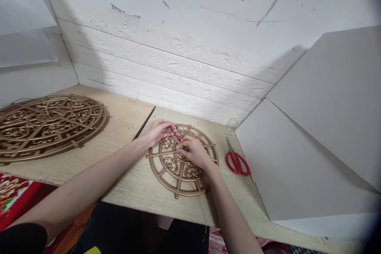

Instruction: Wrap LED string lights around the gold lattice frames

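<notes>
Red scissors (237,161) lie on the table (125,127), large gold lattice discs (47,123) stacked far left.

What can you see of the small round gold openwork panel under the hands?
The small round gold openwork panel lies flat on the pale wooden table, near its front edge. It looks like plastic or wood: concentric rings, spokes ending in short tabs, scrollwork between. The left hand rests at its far edge, the right hand on its middle, a small red tube between them. A thin gold wire trails from it over the table's edge.
</notes>
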Demonstrator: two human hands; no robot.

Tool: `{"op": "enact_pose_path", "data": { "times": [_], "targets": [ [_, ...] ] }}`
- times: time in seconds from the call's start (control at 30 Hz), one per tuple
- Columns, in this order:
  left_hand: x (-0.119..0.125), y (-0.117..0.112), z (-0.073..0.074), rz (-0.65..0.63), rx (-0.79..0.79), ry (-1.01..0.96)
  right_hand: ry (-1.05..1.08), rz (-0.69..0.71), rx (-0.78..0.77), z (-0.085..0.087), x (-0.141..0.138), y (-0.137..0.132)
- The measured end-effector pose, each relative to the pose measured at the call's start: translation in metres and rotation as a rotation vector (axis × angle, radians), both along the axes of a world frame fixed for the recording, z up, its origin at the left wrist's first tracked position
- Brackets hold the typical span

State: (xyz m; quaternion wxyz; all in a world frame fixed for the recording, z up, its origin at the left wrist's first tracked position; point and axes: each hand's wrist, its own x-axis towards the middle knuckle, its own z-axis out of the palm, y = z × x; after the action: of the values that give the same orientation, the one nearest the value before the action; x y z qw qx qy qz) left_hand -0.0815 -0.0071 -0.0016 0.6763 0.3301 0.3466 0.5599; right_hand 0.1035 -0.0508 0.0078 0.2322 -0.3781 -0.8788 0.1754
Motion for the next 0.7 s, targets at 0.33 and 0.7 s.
{"op": "enact_pose_path", "data": {
  "times": [0.33,0.7],
  "targets": [
    [-0.0019,0.0035,-0.0012,0.004,-0.017,-0.026,0.05,0.048,-0.001,-0.0014,0.0021,0.0013],
    [-0.0024,0.0037,0.0005,0.007,-0.04,-0.029,0.018,0.03,0.009,-0.0042,0.0007,-0.0002]
  ]
}}
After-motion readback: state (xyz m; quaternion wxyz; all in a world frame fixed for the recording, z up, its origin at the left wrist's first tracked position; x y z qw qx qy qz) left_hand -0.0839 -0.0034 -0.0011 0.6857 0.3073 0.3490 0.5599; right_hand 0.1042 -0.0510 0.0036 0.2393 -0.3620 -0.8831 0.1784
